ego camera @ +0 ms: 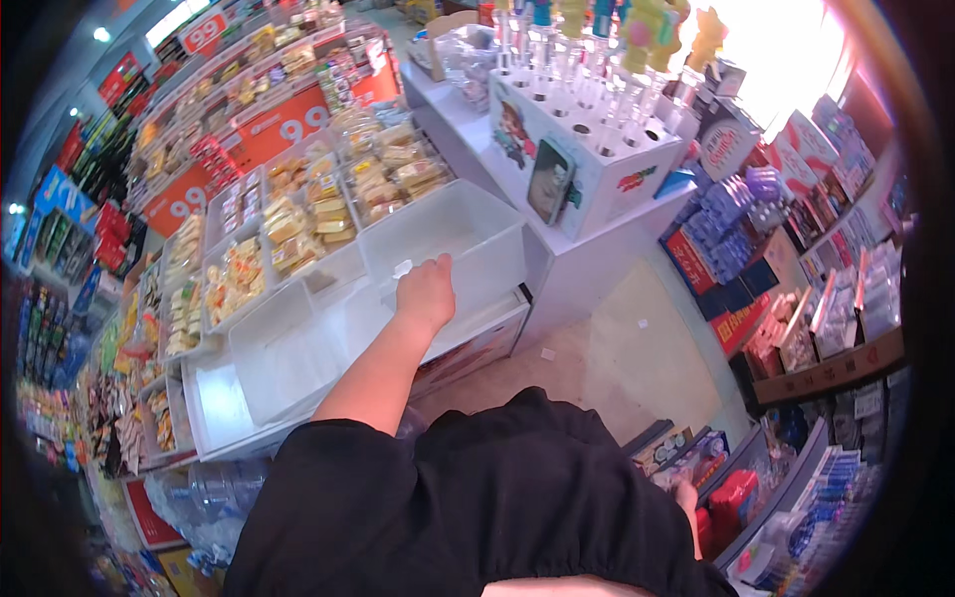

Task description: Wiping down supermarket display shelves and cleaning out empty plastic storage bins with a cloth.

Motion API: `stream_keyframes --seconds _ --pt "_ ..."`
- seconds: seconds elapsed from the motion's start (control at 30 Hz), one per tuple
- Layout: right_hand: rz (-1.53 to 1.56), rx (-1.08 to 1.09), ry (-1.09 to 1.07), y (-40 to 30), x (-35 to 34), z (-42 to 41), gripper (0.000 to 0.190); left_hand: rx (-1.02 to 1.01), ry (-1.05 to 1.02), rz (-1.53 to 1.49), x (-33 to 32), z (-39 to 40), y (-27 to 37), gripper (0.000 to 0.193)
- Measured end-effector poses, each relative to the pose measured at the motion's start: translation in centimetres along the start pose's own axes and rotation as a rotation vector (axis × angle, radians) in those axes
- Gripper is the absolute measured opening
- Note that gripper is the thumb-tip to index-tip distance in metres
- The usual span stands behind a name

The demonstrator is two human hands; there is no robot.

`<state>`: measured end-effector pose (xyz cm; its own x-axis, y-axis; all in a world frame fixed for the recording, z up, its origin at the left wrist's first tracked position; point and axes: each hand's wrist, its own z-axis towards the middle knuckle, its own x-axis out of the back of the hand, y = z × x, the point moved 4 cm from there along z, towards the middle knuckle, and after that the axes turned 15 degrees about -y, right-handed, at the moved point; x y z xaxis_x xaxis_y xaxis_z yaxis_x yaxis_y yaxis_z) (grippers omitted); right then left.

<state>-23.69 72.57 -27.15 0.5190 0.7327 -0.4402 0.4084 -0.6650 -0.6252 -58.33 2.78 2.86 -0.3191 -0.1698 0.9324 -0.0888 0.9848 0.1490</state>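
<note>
My left hand (427, 291) is closed over the near rim of a bare, translucent plastic bin (485, 213). A small white scrap (403, 269) shows beside its knuckles; whether the fingers touch it I cannot tell. Left of this bin another shallow plastic bin (272, 351) lies on the white display stand (209, 407). Behind them, bins hold wrapped bread and cakes (328, 205). My right hand (685, 494) is low on the right, partly hidden by my black top, beside a shelf of packaged goods (675, 451). Its fingers and anything in them are not clear.
A white counter (563, 261) adjoins the bins and carries a box (619, 179) of clear tubes with colourful tops. A phone-like device (550, 183) leans against that box. Cartons and tissue packs (716, 216) stack at the right. Small paper scraps (548, 354) lie on the floor.
</note>
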Motion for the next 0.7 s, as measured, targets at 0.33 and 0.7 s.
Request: stream_keyframes --seconds 0.33,0.7 --pt "-0.693 -0.273 -0.005 2.7 -5.2 3.1 0.029 -0.038 0.386 -0.329 0.2 -7.5 -5.5 0.01" --pt "-0.222 -0.313 -0.033 -1.7 -19.2 4.9 0.019 -0.07 0.765 -0.883 -3.2 -11.6 -12.3 0.017"
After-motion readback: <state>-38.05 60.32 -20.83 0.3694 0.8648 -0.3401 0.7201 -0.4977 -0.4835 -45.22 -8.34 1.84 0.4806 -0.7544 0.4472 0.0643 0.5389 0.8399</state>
